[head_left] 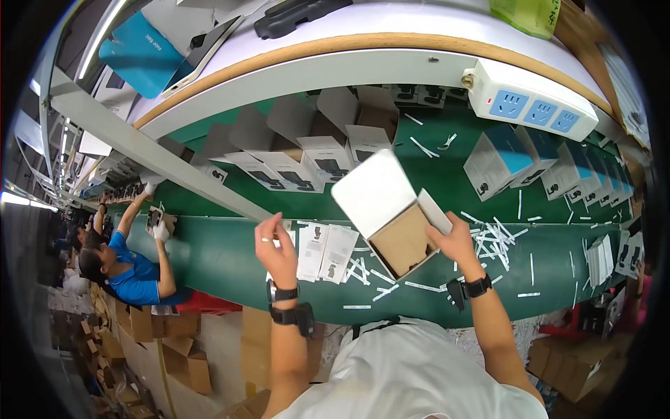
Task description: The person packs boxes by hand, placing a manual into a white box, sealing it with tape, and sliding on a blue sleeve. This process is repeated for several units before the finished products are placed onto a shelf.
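Observation:
My right hand [455, 241] grips the right side of a small white box [380, 199], tilted above the green bench. Its lid flap stands open, and a brown cardboard insert [405, 241] shows inside. To the left my left hand [277, 253] is raised, with a ring on one finger. Its fingers are bent but apart, and I see nothing in them. Just right of that hand lie printed leaflets [324, 251] side by side on the bench. Narrow white paper strips [495, 241] are scattered on both sides of the held box.
Open white boxes [307, 164] stand in a row farther back; closed blue-and-white boxes [499, 164] are at right. A power strip [534, 101] hangs from the shelf edge. A slanting metal bar [160, 153] crosses at left. A person in blue [136, 276] works farther left.

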A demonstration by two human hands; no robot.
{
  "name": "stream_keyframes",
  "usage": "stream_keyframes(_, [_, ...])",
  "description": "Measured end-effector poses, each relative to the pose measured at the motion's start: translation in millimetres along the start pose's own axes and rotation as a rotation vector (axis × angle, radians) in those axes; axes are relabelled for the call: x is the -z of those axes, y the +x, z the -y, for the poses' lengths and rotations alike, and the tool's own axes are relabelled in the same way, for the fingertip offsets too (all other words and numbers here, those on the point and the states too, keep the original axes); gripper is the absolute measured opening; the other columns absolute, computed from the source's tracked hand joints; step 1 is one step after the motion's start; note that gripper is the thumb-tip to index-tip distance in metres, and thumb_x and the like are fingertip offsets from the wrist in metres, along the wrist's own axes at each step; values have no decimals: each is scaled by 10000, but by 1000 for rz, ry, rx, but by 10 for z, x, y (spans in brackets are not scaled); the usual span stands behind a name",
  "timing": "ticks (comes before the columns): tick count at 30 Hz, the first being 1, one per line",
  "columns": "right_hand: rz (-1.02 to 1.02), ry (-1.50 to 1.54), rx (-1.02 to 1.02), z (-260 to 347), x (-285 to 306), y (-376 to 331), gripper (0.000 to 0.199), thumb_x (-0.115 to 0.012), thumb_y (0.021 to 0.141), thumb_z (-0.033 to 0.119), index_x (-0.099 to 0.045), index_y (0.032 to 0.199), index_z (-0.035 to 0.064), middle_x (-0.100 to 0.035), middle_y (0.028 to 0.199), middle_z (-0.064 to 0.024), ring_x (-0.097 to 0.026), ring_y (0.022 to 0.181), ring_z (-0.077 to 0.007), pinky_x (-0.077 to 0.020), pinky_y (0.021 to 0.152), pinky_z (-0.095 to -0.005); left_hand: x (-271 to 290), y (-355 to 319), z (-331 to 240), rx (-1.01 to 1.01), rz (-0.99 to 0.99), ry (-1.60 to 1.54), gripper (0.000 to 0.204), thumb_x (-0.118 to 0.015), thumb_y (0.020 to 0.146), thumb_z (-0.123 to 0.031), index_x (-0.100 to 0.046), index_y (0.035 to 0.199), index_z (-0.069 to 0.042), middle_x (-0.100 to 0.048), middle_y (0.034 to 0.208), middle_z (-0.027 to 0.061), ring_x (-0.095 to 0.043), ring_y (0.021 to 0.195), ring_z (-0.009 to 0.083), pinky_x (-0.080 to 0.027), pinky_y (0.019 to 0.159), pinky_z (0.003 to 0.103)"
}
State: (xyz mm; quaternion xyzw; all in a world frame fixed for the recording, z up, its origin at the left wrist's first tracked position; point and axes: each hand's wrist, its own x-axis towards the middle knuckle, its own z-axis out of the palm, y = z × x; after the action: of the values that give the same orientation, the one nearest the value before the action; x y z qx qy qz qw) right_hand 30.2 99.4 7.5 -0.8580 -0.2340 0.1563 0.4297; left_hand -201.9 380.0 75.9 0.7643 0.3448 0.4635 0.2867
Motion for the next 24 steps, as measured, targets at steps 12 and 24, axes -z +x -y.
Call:
stream_keyframes(12, [201,57,97,337,40,-1141,560,-817,785,370,-614,1132,-20,-708,885,-151,-672,715,-298,-529,658,-381,-562,-1196,2535,157,727,1060,370,-585,863,-220,-603,1147,17,-611,1136,210,-662,938,369,-562,797,467])
stream_keyframes(24, [252,302,-287,-280,146,-1421,245,-613,973,156,-648,1158,-1,-735,921,-85,-682,849,-137,-521,763,-277,396,-601,-277,56,-214,-521,298,-608,943,0,-467,1206,-6,-597,1228,187,-663,1041,262,-578,864,346])
